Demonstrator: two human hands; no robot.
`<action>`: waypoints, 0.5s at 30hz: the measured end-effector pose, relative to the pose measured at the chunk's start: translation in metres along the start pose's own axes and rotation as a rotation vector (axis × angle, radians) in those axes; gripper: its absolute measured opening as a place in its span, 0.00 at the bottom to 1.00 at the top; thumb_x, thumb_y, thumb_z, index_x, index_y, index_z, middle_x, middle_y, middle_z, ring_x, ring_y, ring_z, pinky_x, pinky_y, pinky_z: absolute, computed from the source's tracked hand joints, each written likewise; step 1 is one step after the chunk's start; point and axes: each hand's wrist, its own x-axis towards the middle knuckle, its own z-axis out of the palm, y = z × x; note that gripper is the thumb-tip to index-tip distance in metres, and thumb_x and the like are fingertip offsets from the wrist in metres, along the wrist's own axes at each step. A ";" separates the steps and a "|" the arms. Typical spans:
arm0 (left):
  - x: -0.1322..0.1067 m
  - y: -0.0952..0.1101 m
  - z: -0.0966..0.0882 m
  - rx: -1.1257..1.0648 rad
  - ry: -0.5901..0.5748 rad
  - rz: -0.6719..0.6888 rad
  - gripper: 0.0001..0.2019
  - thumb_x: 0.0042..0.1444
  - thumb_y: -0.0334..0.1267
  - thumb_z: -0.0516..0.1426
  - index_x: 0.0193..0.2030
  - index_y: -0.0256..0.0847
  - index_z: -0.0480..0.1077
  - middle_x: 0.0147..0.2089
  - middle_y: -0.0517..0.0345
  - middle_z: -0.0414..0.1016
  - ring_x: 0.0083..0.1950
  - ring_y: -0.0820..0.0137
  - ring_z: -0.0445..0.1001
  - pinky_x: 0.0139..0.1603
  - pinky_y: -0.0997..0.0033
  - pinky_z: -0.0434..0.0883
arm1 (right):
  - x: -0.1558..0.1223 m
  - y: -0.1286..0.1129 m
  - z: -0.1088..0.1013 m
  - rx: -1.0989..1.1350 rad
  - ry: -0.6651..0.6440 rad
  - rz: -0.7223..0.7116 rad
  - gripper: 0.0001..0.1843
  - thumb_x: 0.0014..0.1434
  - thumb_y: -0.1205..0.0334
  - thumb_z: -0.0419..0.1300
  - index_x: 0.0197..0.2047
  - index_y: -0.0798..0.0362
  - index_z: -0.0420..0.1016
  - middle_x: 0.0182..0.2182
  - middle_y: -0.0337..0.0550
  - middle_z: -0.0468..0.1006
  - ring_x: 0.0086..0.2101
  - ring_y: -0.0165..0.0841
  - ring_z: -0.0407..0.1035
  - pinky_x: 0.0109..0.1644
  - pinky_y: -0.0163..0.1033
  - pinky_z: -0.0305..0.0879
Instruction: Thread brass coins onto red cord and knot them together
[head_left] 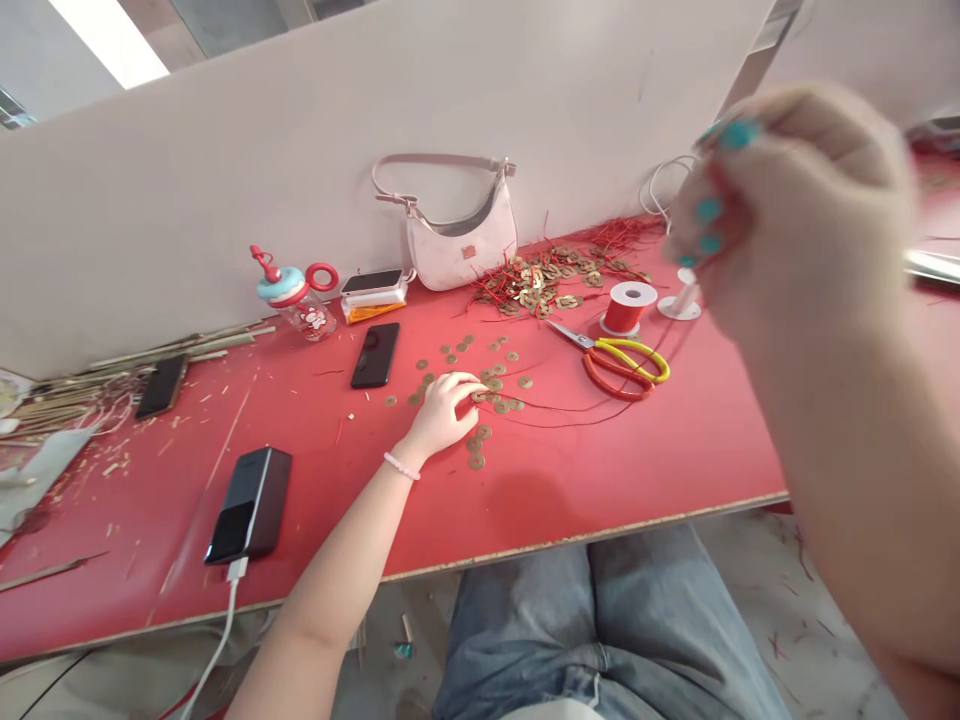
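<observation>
My left hand (448, 410) rests low over the red table, its thumb and fingertips closed around a holed brass coin (480, 397) among several loose coins (476, 461). A thin red cord (555, 409) runs from these coins across the table and curves up toward my right side. Raised high at the right, my right hand (810, 200) is curled into a fist and blurred by motion. Red cord shows in its palm, below the turquoise nails. Scissors (622, 365) with one yellow and one orange-red handle lie between the hands, beside a spool of red cord (626, 310).
Behind lie a heap of coins tied with red cord (544, 285), a pale handbag (465, 240) and an emptied spool (680, 300). Leftward are a phone (376, 355), a drinking cup (304, 305), a power bank (250, 503) with a white cable and thin sticks (67, 400).
</observation>
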 end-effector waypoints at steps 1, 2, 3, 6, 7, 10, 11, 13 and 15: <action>0.000 0.002 -0.001 -0.010 -0.012 0.011 0.19 0.47 0.26 0.54 0.46 0.44 0.69 0.49 0.55 0.68 0.53 0.64 0.64 0.58 0.57 0.59 | -0.004 0.003 0.009 -0.018 -0.023 0.015 0.06 0.56 0.72 0.51 0.31 0.54 0.67 0.18 0.30 0.61 0.17 0.18 0.57 0.19 0.27 0.52; -0.001 0.003 -0.002 -0.031 -0.023 0.021 0.20 0.46 0.25 0.53 0.47 0.44 0.68 0.50 0.55 0.68 0.54 0.64 0.63 0.58 0.57 0.59 | -0.010 0.008 0.019 -0.048 -0.108 0.056 0.06 0.55 0.72 0.51 0.31 0.54 0.67 0.18 0.30 0.62 0.17 0.17 0.57 0.20 0.26 0.51; -0.001 0.005 -0.003 -0.066 -0.028 0.029 0.22 0.46 0.24 0.52 0.48 0.45 0.68 0.50 0.55 0.67 0.55 0.64 0.63 0.59 0.57 0.58 | -0.016 0.015 0.028 -0.081 -0.188 0.087 0.06 0.55 0.72 0.51 0.31 0.54 0.67 0.19 0.30 0.62 0.19 0.17 0.57 0.21 0.25 0.51; -0.002 0.009 -0.005 -0.255 -0.003 0.001 0.20 0.50 0.26 0.50 0.49 0.44 0.67 0.52 0.54 0.67 0.56 0.65 0.63 0.59 0.59 0.59 | -0.036 0.042 0.053 -0.195 -0.467 0.149 0.04 0.55 0.66 0.53 0.32 0.55 0.67 0.21 0.32 0.65 0.21 0.19 0.58 0.24 0.26 0.55; -0.002 0.010 -0.004 -0.339 0.014 -0.032 0.18 0.53 0.27 0.50 0.49 0.43 0.66 0.53 0.53 0.67 0.57 0.66 0.63 0.59 0.60 0.60 | -0.043 0.052 0.060 -0.236 -0.553 0.176 0.04 0.55 0.66 0.53 0.32 0.55 0.67 0.21 0.33 0.65 0.21 0.20 0.58 0.24 0.27 0.55; -0.001 0.010 -0.001 -0.571 0.063 -0.180 0.13 0.58 0.35 0.49 0.49 0.40 0.66 0.53 0.50 0.68 0.56 0.66 0.65 0.58 0.63 0.62 | -0.064 0.084 0.077 -0.348 -0.710 0.243 0.05 0.54 0.67 0.51 0.31 0.55 0.67 0.20 0.33 0.65 0.21 0.21 0.57 0.24 0.28 0.53; 0.000 0.009 0.001 -0.625 0.081 -0.228 0.13 0.58 0.37 0.49 0.49 0.40 0.66 0.54 0.49 0.69 0.56 0.66 0.66 0.57 0.64 0.63 | -0.070 0.094 0.082 -0.375 -0.720 0.248 0.06 0.54 0.67 0.50 0.30 0.56 0.67 0.20 0.34 0.66 0.21 0.21 0.57 0.25 0.28 0.53; 0.001 0.008 0.003 -0.687 0.133 -0.305 0.15 0.58 0.41 0.50 0.49 0.38 0.66 0.54 0.47 0.69 0.55 0.66 0.67 0.56 0.65 0.64 | -0.080 0.111 0.089 -0.388 -0.739 0.252 0.06 0.54 0.66 0.51 0.30 0.56 0.68 0.20 0.34 0.66 0.21 0.22 0.57 0.26 0.29 0.53; 0.002 0.006 0.004 -0.706 0.178 -0.347 0.16 0.57 0.44 0.52 0.49 0.37 0.66 0.53 0.46 0.70 0.54 0.66 0.69 0.54 0.66 0.66 | -0.088 0.123 0.093 -0.369 -0.739 0.275 0.07 0.54 0.66 0.50 0.33 0.55 0.69 0.20 0.35 0.67 0.21 0.22 0.57 0.27 0.29 0.53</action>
